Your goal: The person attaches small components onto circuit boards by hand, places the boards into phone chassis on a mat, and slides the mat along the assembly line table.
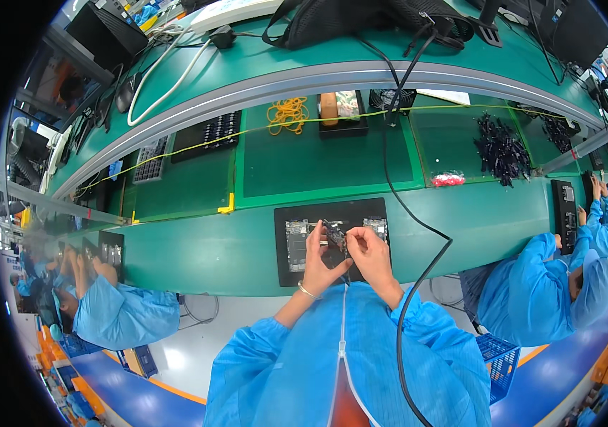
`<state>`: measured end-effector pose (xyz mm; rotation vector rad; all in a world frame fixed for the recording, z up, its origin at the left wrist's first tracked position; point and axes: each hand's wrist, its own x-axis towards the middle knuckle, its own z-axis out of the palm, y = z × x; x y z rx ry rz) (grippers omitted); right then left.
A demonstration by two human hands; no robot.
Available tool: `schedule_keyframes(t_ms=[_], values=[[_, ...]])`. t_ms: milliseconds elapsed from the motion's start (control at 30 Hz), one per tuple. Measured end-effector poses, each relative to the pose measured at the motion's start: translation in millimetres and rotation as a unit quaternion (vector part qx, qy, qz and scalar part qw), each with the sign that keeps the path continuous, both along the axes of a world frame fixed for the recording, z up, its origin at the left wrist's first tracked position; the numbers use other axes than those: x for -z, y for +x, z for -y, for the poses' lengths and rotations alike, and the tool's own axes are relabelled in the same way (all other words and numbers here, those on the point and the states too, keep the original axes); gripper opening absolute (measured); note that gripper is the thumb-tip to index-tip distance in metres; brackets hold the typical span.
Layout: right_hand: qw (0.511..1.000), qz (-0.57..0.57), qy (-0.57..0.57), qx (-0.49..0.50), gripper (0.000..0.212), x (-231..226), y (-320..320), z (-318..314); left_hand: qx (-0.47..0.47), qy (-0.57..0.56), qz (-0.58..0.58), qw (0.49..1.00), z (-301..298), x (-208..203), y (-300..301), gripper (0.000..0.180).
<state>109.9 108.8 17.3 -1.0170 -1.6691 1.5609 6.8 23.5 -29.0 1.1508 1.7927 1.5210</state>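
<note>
Over a black tray (330,211) in front of me, both hands hold a small dark part that looks like a circuit board (334,232). My left hand (318,265) supports it from the left, with fingers along its edge and the thumb below. At its right edge, my right hand (371,262) is closed in a pinch; whether a tiny piece sits between those fingertips is hidden. Silvery, board-like pieces (295,245) lie in the left side of the tray. More of them (376,225) show at its right, partly behind my right hand.
A black cable (432,267) hangs down past my right arm. Behind the tray lie orange rubber bands (287,115), a black box (344,124), a red-and-white bag (448,178) and a pile of dark parts (501,148). A metal rail (304,80) crosses above. Co-workers (532,285) sit on both sides.
</note>
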Motion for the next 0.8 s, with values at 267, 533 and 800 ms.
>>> schedule_keyframes(t_ms=[267,533,800], values=[[1.000,0.015,0.010,-0.024,0.011,-0.4,1.8,-1.7,0.011,0.008,-0.023,1.000,4.3,0.0,-4.2,0.098],[0.985,-0.071,-0.147,0.062,0.013,63.1,21.2,-24.0,-0.008,-0.081,-0.101,0.992,-8.7,35.8,-7.9,0.097],[0.985,-0.022,-0.163,0.056,0.013,69.7,48.1,-15.8,-0.170,-0.307,-0.167,0.921,-45.9,111.9,-13.9,0.097]])
